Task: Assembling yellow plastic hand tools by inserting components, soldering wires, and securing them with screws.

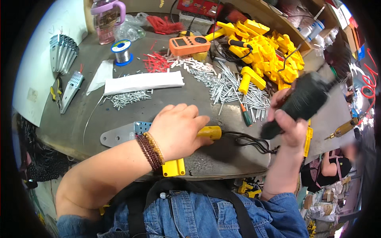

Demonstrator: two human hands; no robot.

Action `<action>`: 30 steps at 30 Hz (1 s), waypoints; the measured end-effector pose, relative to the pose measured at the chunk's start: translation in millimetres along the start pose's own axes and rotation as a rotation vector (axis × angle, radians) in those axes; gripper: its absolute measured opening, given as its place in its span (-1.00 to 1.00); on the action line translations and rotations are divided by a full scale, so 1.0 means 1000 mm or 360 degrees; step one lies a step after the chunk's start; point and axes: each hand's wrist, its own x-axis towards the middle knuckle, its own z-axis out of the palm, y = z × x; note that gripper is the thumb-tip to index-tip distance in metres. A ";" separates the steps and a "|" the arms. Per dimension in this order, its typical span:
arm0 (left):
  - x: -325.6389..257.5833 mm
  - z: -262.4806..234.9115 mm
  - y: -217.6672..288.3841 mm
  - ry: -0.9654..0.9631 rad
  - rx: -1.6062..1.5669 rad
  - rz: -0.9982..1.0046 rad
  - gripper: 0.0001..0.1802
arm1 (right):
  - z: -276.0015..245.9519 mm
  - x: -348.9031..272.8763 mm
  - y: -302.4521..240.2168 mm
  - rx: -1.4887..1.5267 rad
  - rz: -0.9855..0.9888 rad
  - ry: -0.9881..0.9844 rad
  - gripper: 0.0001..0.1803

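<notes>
My left hand (178,127) is closed over a yellow plastic housing (211,133), pressing it down near the table's front edge. A black cord (248,139) runs out of its right end. From under my wrist, to the left, sticks a grey metal plate (115,135) with a blue perforated part (142,127). Below my hand shows another yellow housing end (174,168) with small holes. My right hand (289,125) is wrapped around a bulky black power tool (305,97), raised at the right and blurred by motion.
Loose yellow housings (274,51) are heaped at the back right, beside long screws (232,89). A green-handled screwdriver (246,116), an orange multimeter (188,45), a solder spool (121,52), and pliers (59,89) lie around. A pink bottle (105,23) stands at back left. Another person (329,168) is far right.
</notes>
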 end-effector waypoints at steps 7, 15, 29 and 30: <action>-0.048 -0.040 -0.097 0.0169 0.0011 -0.0696 -0.79 | -0.116 0.008 0.083 -0.1353 0.0651 0.0140 -0.36; -0.047 -0.036 -0.123 0.0003 0.0555 -0.0633 -0.80 | 0.010 0.032 0.072 -0.1746 -0.0540 -0.0312 -0.56; -0.092 -0.033 -0.005 0.0412 -0.0502 0.0115 -0.71 | 0.197 0.101 0.104 -0.1502 -0.0799 -0.1423 -0.82; -0.092 -0.033 0.005 0.0360 -0.0527 0.0110 -0.69 | 0.197 0.101 0.105 -0.1534 -0.0793 -0.1430 -0.82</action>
